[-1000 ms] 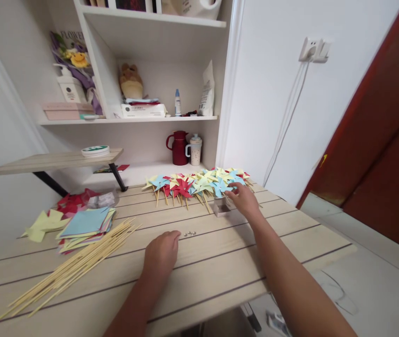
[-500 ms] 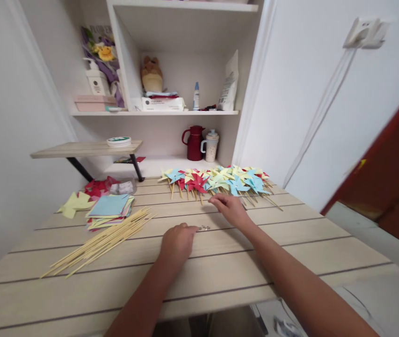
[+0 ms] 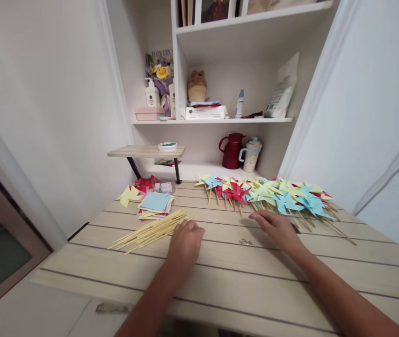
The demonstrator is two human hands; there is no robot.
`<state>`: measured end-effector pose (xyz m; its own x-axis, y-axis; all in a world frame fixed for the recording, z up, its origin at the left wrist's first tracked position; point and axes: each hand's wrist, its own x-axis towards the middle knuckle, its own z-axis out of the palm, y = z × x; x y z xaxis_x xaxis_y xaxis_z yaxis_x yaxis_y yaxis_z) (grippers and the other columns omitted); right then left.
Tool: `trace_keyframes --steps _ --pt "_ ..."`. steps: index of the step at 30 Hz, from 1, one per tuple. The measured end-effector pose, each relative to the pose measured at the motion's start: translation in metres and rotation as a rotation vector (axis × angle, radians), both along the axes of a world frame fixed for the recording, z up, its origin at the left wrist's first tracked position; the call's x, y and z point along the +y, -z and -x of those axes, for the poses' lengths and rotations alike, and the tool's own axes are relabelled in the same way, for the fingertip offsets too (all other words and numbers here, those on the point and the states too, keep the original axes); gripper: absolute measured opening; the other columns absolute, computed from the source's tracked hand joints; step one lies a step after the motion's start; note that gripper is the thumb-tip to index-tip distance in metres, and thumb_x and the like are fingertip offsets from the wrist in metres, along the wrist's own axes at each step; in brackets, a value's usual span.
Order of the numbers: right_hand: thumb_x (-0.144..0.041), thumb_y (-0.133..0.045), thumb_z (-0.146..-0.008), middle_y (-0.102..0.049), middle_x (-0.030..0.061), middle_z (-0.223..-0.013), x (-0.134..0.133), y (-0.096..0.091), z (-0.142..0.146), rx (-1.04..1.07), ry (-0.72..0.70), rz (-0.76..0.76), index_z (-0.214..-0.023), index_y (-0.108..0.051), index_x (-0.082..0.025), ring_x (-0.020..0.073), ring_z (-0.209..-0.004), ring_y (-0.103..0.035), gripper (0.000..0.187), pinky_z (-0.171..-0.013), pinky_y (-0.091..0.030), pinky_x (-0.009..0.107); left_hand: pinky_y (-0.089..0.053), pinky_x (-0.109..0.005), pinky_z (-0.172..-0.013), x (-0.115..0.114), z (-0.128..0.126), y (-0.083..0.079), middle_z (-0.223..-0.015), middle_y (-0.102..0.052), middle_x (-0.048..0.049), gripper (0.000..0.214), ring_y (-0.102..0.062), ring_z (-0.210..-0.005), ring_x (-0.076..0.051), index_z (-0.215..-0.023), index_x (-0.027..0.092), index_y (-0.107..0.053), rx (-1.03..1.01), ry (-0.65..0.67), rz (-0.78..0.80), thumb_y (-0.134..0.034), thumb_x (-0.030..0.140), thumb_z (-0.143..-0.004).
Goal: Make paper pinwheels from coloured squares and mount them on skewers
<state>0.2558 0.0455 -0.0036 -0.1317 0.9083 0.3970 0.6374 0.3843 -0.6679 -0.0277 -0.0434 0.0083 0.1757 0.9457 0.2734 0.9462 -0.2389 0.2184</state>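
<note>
Drawn away from the metal pieces (image 3: pixel 248 243) since the frame half a second ago: left hand (image 3: pixel 185 241), now at half past six from the centre of view, just beside the far ends of the sticks (image 3: pixel 146 231); view itself turned leftward. Left hand blurred, fingers curled; cannot tell any grip, nor contact with the sticks. Right hand (image 3: pixel 278 229) at four o'clock, fingers bent toward the thumb over the surface (image 3: pixel 220 267); cannot tell anything pinched. Metal pieces at five o'clock, between the hands, nearer the right; sticks at half past seven. Pinwheels (image 3: pixel 265 194) massed at half past three, just beyond the right hand. Paper squares (image 3: pixel 155 201) stacked at eight.

Legible writing: "FLOWERS S", on a printed sheet (image 3: pixel 162 53) at eleven o'clock, interrupted by the shelf divider (image 3: pixel 181 61). Labels on pump bottle (image 3: pixel 152 95) at eleven, white box (image 3: pixel 206 113) at twelve and bag (image 3: pixel 283 91) at two: too small to read.

Near edge of the surface at six o'clock, passing beneath the left forearm; left edge at eight. Room for moving: planks between the hands, and back toward the near edge.
</note>
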Motion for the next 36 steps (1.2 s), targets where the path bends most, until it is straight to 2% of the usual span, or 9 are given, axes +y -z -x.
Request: trace_keyframes --steps 6,9,12,16,20,25,28,32,36 --pt "-0.057 -0.048 -0.087 -0.066 0.0042 -0.063 0.003 0.007 0.004 -0.039 -0.049 0.027 -0.08 -0.073 -0.022 0.0225 -0.059 -0.056 0.043 -0.061 -0.043 0.034 -0.04 -0.042 -0.097 0.01 0.076 -0.03 -0.121 -0.064 -0.0105 0.034 -0.054 -0.111 -0.027 -0.115 0.025 -0.07 0.161 -0.137 -0.263 -0.044 0.017 -0.094" --pt "-0.056 -0.046 -0.088 -0.064 0.0036 -0.062 0.001 0.007 0.006 -0.047 -0.092 0.033 -0.078 -0.072 -0.022 0.022 -0.058 -0.055 0.044 -0.059 -0.042 0.033 -0.033 -0.046 -0.108 0.03 0.11 -0.04 -0.136 -0.056 -0.0125 0.036 -0.046 -0.128 -0.03 -0.12 0.024 -0.068 0.173 -0.171 -0.273 -0.044 0.02 -0.094" --pt "-0.054 -0.047 -0.089 -0.063 0.0025 -0.061 0.0 0.005 0.006 -0.047 -0.103 0.041 -0.077 -0.071 -0.022 0.0208 -0.056 -0.054 0.042 -0.058 -0.041 0.032 -0.028 -0.046 -0.113 0.054 0.13 -0.043 -0.144 -0.051 -0.0107 0.039 -0.041 -0.136 -0.028 -0.122 0.022 -0.067 0.052 -0.149 -0.167 -0.04 0.018 -0.094" --pt "-0.054 -0.047 -0.088 -0.064 0.0023 -0.062 -0.001 0.003 0.005 -0.032 -0.104 0.03 -0.077 -0.072 -0.022 0.0207 -0.057 -0.055 0.041 -0.058 -0.041 0.032 -0.031 -0.042 -0.113 0.077 0.135 -0.043 -0.135 -0.059 -0.0128 0.039 -0.046 -0.132 -0.026 -0.119 0.017 -0.067 -0.091 -0.162 -0.055 -0.037 0.026 -0.096" --pt "-0.053 -0.046 -0.089 -0.058 0.0012 -0.056 0.0 0.003 0.005 -0.029 -0.106 0.051 -0.079 -0.072 -0.021 0.0203 -0.056 -0.053 0.042 -0.056 -0.04 0.031 -0.041 -0.037 -0.104 0.084 0.131 -0.04 -0.12 -0.069 -0.0121 0.039 -0.059 -0.117 -0.025 -0.108 0.018 -0.069 -0.171 -0.155 0.053 -0.037 0.038 -0.096" --pt "-0.053 -0.045 -0.09 -0.06 0.0022 -0.061 -0.001 0.001 0.007 -0.025 -0.132 0.074 -0.079 -0.071 -0.02 0.0198 -0.059 -0.053 0.043 -0.057 -0.038 0.03 -0.038 -0.039 -0.106 0.08 0.134 -0.03 -0.144 -0.054 -0.016 0.058 -0.05 -0.132 -0.031 -0.13 0.017 -0.057 -0.311 -0.2 0.122 -0.054 0.053 -0.084" --pt "-0.052 -0.045 -0.09 -0.057 0.0014 -0.058 -0.001 0.0 0.007 -0.047 -0.141 0.101 -0.081 -0.072 -0.019 0.0194 -0.059 -0.053 0.044 -0.058 -0.037 0.03 -0.041 -0.037 -0.103 0.081 0.141 -0.024 -0.146 -0.052 -0.017 0.071 -0.051 -0.13 -0.033 -0.133 0.016 -0.054 -0.408 -0.216 0.14 -0.064 0.054 -0.073" --pt "-0.051 -0.043 -0.091 -0.056 0.0012 -0.058 0.0 0.001 0.006 -0.079 -0.149 0.102 -0.083 -0.072 -0.018 0.019 -0.06 -0.052 0.044 -0.059 -0.037 0.03 -0.043 -0.04 -0.1 0.086 0.149 -0.021 -0.133 -0.062 -0.0183 0.061 -0.058 -0.12 -0.034 -0.119 0.013 -0.062 -0.51 -0.229 0.123 -0.062 0.049 -0.07" --pt "-0.051 -0.044 -0.091 -0.058 0.0013 -0.059 0.001 0.003 0.006 -0.108 -0.17 0.115 -0.084 -0.072 -0.019 0.0187 -0.06 -0.052 0.043 -0.06 -0.037 0.029 -0.045 -0.042 -0.095 0.086 0.152 -0.021 -0.111 -0.072 -0.0122 0.041 -0.063 -0.106 -0.034 -0.097 0.017 -0.07 -0.572 -0.199 0.09 -0.062 0.046 -0.068"
